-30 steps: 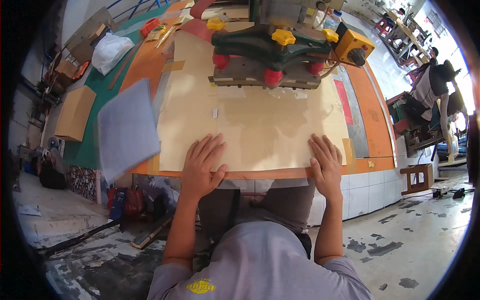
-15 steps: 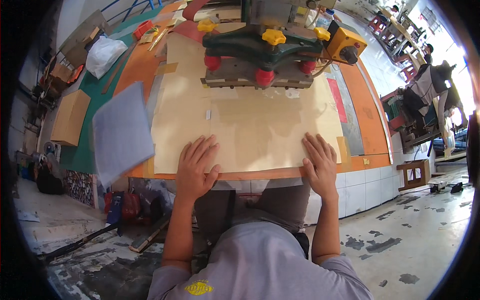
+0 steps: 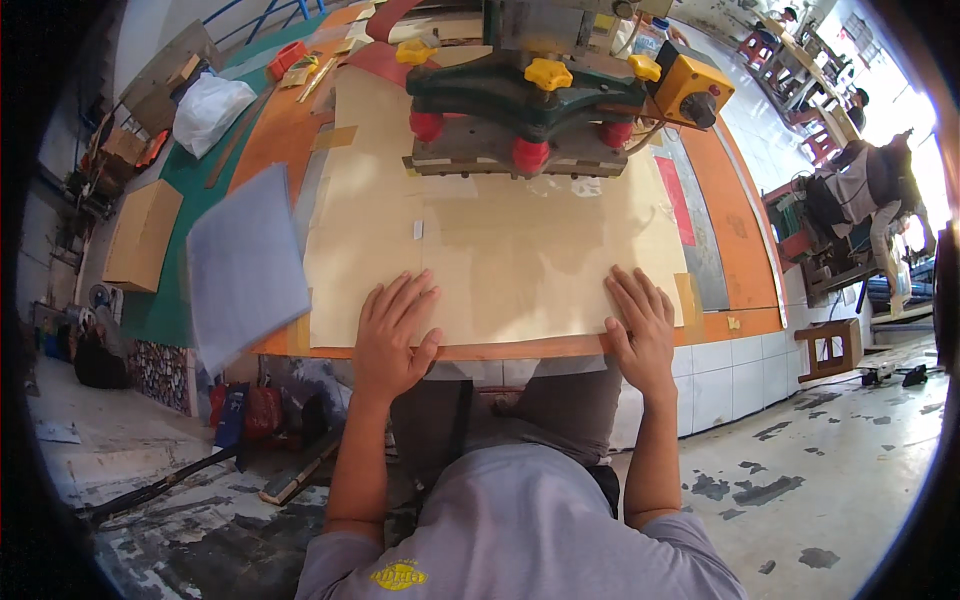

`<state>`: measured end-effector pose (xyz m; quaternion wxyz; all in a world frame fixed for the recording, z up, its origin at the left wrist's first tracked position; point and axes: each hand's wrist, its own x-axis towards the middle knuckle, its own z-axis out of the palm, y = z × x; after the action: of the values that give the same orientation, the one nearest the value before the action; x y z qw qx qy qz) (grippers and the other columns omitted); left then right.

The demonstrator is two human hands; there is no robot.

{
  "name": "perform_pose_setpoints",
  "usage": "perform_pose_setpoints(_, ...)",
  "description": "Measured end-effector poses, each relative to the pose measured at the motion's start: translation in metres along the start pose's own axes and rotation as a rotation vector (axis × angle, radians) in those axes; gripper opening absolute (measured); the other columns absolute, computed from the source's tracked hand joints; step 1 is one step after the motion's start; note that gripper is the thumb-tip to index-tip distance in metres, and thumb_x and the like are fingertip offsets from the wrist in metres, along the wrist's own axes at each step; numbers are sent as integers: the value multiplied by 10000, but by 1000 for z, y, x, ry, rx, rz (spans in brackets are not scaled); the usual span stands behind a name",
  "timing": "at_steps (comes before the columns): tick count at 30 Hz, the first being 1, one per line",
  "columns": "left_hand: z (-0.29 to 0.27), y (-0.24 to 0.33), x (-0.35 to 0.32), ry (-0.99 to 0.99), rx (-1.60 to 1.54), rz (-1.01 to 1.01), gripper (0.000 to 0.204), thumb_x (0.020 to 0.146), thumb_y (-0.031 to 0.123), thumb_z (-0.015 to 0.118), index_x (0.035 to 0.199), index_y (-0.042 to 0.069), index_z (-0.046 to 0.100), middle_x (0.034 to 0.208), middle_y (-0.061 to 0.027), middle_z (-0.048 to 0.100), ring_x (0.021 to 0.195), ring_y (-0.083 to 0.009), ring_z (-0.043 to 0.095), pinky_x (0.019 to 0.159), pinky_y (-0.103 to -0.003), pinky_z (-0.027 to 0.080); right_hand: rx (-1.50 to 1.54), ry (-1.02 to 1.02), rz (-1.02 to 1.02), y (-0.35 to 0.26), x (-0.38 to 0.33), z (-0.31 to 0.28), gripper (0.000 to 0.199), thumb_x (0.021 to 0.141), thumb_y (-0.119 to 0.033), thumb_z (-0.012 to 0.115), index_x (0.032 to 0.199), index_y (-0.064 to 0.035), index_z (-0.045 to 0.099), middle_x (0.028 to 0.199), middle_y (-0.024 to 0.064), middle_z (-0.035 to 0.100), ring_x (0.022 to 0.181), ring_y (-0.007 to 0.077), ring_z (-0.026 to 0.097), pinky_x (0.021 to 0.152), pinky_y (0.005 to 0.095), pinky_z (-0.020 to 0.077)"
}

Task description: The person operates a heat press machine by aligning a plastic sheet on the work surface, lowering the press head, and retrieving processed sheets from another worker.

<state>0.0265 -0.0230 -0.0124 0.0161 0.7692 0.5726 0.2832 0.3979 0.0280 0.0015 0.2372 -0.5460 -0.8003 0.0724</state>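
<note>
**Hands flat on the sheet, near edge at the counter's lip**

Your left hand (image 3: 392, 335) and right hand (image 3: 640, 330) both lie palm-down, fingers spread, on the near edge of the large tan sheet (image 3: 500, 250). Neither grips anything; they press flat, holding nothing.

Position of the sheet: it lies spread across the orange counter (image 3: 745, 255), its near edge just short of the counter's front lip, its far edge running under the green machine (image 3: 520, 100) with red and yellow knobs. A yellow switch box (image 3: 692, 88) sits at the machine's right.

Progress, as a judgement: the sheet looks laid out and squared to the machine, with the far edge already under the head. No cut or mark is visible on the sheet. The machine work itself appears not yet done.

Against the frames before: both hands hold the same spots on the near edge, left and right equally spread. The sheet sits the same way under the machine. The view shifts slightly, nothing more that I can tell.

Beside your left hand, a grey-blue sheet (image 3: 245, 265) overhangs the counter's left corner. A brown cardboard piece (image 3: 140, 235) lies further left.
</note>
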Motion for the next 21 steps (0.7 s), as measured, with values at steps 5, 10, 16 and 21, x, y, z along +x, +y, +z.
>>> perform_pose_setpoints(5,-1,0,-3,-3,15,-1,484,996,380,584,1354,66,670,1517,-115,589,1422,-364,511,1188,-573,364,13,-4,3,-3,-1,1,518,1032,-429,555,1459,-148,636,1595,28,541,1528,335,401,1264,527,235)
perform_pose_setpoints(10,-2,4,-2,-4,-7,-15,489,1027,393,522,1372,82,676,1526,-107,593,1431,-358,512,1211,-546,338,14,1,2,-3,-2,-2,519,1031,-432,551,1456,-148,640,1597,23,538,1526,332,404,1263,524,238)
perform_pose_setpoints(16,-1,2,-1,-2,-3,-9,492,1034,401,516,1364,76,679,1515,-109,602,1422,-362,519,1203,-546,348,-10,-1,2,-3,-1,-1,520,1031,-429,548,1456,-144,639,1595,26,539,1523,329,406,1259,516,244)
perform_pose_setpoints(21,-2,1,-1,-8,-2,-11,492,1035,401,515,1363,73,678,1518,-108,599,1422,-363,519,1204,-547,347,-27,1,-13,-2,0,-1,516,1032,-417,549,1460,-142,632,1591,32,542,1517,327,413,1259,514,242)
